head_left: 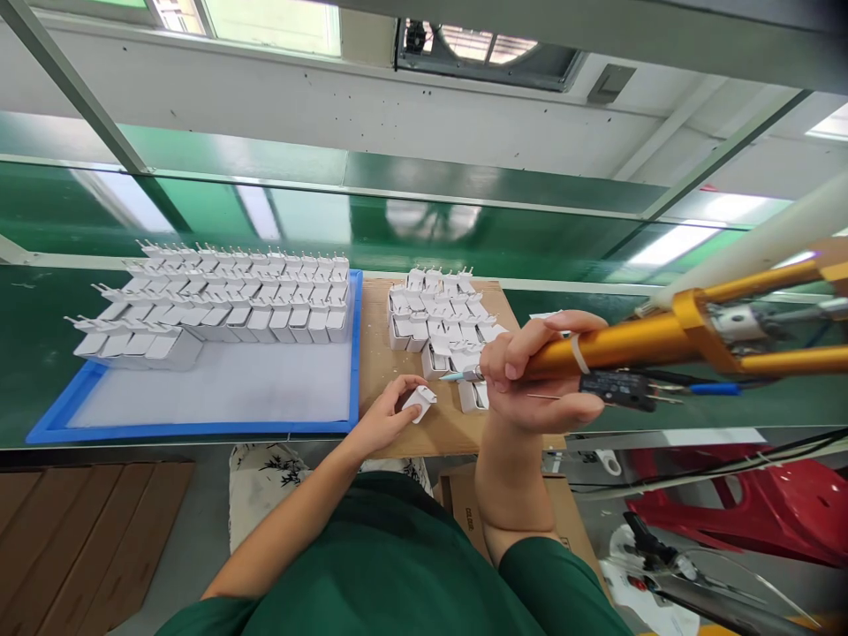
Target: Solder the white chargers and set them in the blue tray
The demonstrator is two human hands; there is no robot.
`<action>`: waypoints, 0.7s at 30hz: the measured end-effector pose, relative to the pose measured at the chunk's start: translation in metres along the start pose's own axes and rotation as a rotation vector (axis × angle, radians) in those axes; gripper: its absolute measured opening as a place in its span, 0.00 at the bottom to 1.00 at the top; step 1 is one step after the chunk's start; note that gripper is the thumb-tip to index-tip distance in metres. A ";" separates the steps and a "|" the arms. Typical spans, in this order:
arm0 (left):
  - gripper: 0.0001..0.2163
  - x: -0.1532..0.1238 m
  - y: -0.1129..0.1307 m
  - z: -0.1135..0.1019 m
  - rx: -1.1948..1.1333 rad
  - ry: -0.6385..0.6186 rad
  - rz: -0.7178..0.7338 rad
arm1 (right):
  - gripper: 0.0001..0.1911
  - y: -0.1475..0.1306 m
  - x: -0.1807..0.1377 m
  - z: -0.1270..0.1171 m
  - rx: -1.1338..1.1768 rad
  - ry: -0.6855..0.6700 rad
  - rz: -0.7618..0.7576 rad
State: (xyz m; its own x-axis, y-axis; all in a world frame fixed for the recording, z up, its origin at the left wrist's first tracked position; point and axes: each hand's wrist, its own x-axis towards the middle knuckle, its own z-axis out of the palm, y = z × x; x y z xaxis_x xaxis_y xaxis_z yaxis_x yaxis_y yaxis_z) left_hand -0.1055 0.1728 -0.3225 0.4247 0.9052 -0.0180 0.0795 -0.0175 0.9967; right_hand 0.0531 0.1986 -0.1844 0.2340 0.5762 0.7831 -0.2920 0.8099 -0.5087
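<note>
My left hand point(385, 417) is closed around a small white plastic case point(420, 404) low over the cardboard sheet. My right hand point(530, 371) grips a gold cylindrical tool point(623, 343), held sideways, with a black microswitch point(617, 389) strapped to it by a cable tie. A thin light blue tip point(456, 376) points left out of the fist, toward the white case but apart from it. Behind the hands, a group of similar white cases point(437, 309) stands on the cardboard point(376, 362), partly hidden by my right hand.
On the left, a blue-rimmed tray point(356, 353) holds rows of white cases point(265, 305) with thin prongs sticking up. The tool's metal rods and wires reach off to the right. A red plastic stool point(782, 503) is below right, and brown cartons point(86, 539) are below left.
</note>
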 end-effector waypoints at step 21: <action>0.22 -0.022 -0.025 0.024 0.507 0.369 0.282 | 0.22 -0.002 -0.001 -0.006 -0.046 -0.005 0.007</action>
State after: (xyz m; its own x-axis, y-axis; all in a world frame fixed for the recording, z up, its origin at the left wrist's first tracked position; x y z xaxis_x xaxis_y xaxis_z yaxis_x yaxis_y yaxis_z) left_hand -0.0947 0.1434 -0.3485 0.1630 0.9206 0.3548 0.4613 -0.3890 0.7974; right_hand 0.0593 0.1972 -0.1866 0.2277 0.5816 0.7810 -0.2504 0.8101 -0.5302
